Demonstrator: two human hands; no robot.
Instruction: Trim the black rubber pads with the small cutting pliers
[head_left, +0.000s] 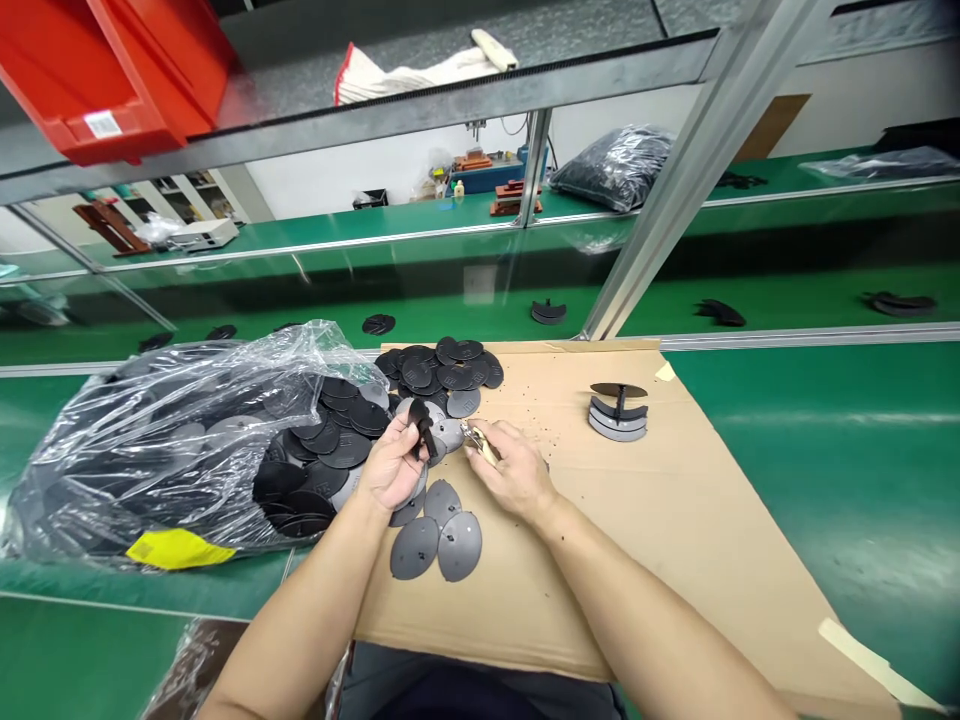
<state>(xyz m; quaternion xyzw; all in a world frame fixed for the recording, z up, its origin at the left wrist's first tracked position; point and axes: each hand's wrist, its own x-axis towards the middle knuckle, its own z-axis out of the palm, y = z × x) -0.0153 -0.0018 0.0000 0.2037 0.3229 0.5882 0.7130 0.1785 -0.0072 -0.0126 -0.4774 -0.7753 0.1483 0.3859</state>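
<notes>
My left hand [391,465] is closed around a small black plastic part [423,425], raised above the cardboard. In my right hand [517,470] is a pair of nippers [480,442] with pale handles, its metal jaws pointing left toward the black part. A gap separates the jaws from that part. Grey oval discs [459,546] lie just below my left hand, and a heap of black oval discs [442,370] lies beyond it. On the right of the cardboard stands an assembled black piece [619,412] with a flat top and curved layers.
A clear plastic bag [187,440] full of black discs spills open at left. Cardboard [570,560] covers the green bench, dotted with small black scraps. Beyond is a green conveyor belt [465,300] carrying scattered parts. A metal post [697,150] rises at right; a red bin [120,80] sits overhead.
</notes>
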